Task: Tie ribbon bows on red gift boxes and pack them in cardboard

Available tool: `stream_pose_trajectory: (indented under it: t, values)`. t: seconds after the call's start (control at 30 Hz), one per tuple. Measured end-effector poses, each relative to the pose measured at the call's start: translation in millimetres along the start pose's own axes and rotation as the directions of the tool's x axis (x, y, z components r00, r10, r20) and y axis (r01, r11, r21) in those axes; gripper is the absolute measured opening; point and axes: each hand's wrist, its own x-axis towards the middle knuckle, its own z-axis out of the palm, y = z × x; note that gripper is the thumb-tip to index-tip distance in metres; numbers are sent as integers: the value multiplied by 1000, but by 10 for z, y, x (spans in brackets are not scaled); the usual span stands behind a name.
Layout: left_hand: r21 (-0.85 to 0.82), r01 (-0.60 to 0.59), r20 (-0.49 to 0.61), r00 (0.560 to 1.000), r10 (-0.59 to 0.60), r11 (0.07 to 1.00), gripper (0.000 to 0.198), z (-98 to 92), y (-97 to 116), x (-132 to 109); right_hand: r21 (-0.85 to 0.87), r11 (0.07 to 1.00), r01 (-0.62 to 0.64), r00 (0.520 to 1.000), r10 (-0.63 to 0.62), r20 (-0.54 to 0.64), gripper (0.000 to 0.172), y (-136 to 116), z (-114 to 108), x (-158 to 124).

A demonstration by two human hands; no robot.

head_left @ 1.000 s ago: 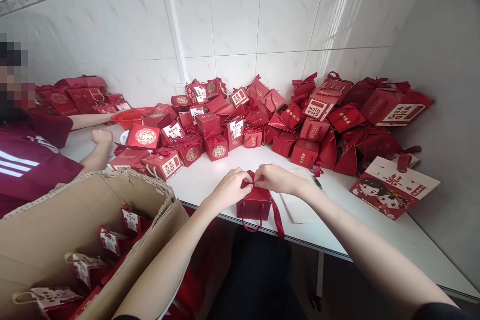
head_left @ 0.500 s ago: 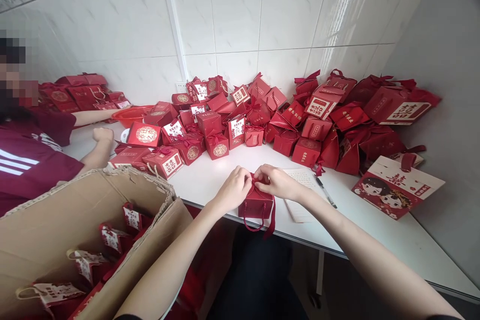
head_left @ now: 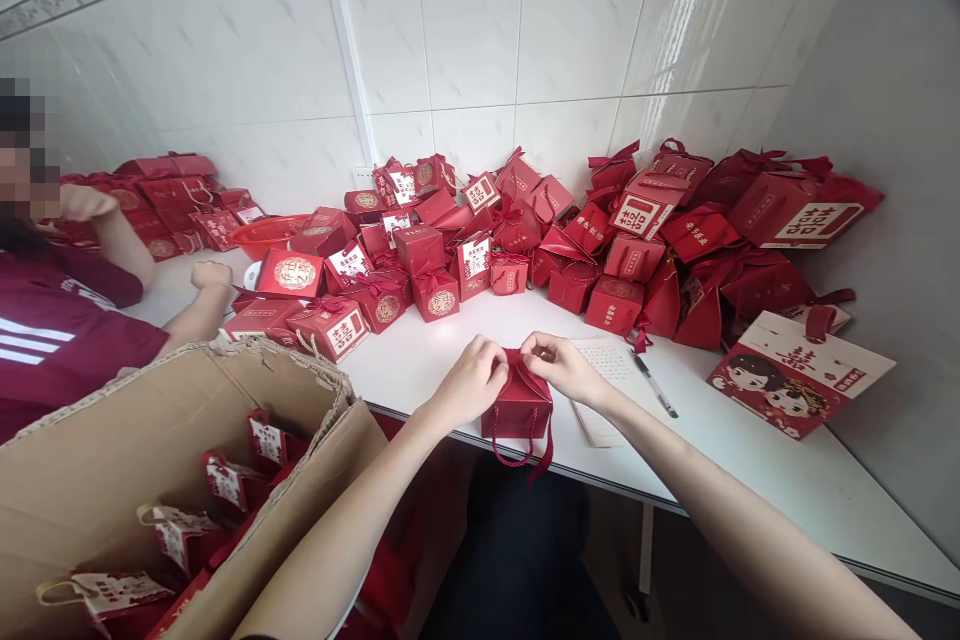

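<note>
A small red gift box (head_left: 516,410) with a twisted cord handle stands at the table's front edge, right before me. Its dark red ribbon (head_left: 514,357) crosses the top, and one tail hangs down the right front. My left hand (head_left: 474,375) pinches the ribbon at the left of the box top. On the other side, my right hand (head_left: 556,365) pinches it between thumb and finger. Both hands are closed, a short gap apart, with the ribbon stretched between them.
Red gift boxes (head_left: 437,295) are heaped along the tiled wall. A notebook (head_left: 600,390) and a pen (head_left: 655,385) lie to the right, near a larger picture box (head_left: 795,375). A cardboard carton (head_left: 247,370) holding red bags is at left. A co-worker (head_left: 60,330) sits beyond it.
My hands have moved slightly apart, drawing the ribbon out sideways over the box. The co-worker has raised one hand from the red basin toward the head.
</note>
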Motion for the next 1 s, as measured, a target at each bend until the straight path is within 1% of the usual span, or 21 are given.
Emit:
stream_pose_trajectory:
  t: [0.1,0.17,0.23,0.3,0.37,0.43,0.47,0.5,0.57,0.63,0.7,0.73,0.77,0.8,0.87,0.9,0.93,1.0]
  values:
    - [51,-21,77,997,17,998,6,-33,31,20,35,999,-36,999,36,5,9,0,4,-2]
    - [81,-7,83,997,0,997,4,-34,41,44,26,998,-51,998,50,37,9,-12,-9,-6]
    - [91,16,54,998,-21,996,2,-21,45,63,-30,999,-16,996,19,92,8,-24,-28,-17]
    - [89,33,8,999,-34,996,4,-3,54,70,-145,986,78,987,-56,151,7,-33,-47,-32]
    - [88,50,-29,998,-47,995,7,9,68,65,-265,951,162,976,-115,183,3,-40,-59,-42]
    - [87,64,-57,997,-59,994,7,12,82,55,-299,940,167,976,-114,188,4,-46,-65,-39]
    - [86,69,-71,996,-63,994,6,12,85,50,-264,954,141,978,-93,186,6,-48,-69,-34]
    - [84,69,-84,995,-62,994,6,11,85,45,-183,978,101,981,-68,180,8,-48,-73,-27]
    - [77,69,-108,992,-60,995,7,9,75,37,44,999,13,985,-21,169,14,-38,-87,-15]
    - [46,89,-140,987,-81,995,8,7,56,34,264,964,-25,992,-8,122,19,-17,-108,-14]
    - [-51,141,-182,972,-148,989,8,4,32,39,434,901,13,999,-28,28,22,3,-135,-24]
    - [-138,177,-198,959,-202,974,8,0,20,46,495,868,42,999,-35,-24,24,9,-149,-32]
    - [-268,210,-202,942,-268,940,8,-6,7,56,543,837,65,997,-31,-71,25,11,-163,-40]
    - [-419,232,-191,923,-335,878,8,-17,-7,69,568,819,80,994,-21,-110,25,8,-175,-48]
    - [-674,235,-144,888,-437,700,10,-52,-35,101,560,825,81,985,20,-172,24,-5,-197,-59]
    - [-752,220,-129,875,-466,621,12,-80,-47,117,553,830,77,976,51,-213,24,-15,-206,-63]
    - [-795,202,-127,867,-482,572,14,-114,-57,131,558,826,76,963,85,-257,22,-27,-215,-67]
    - [-854,168,-128,850,-512,492,17,-204,-70,148,612,785,92,933,147,-329,17,-60,-238,-74]
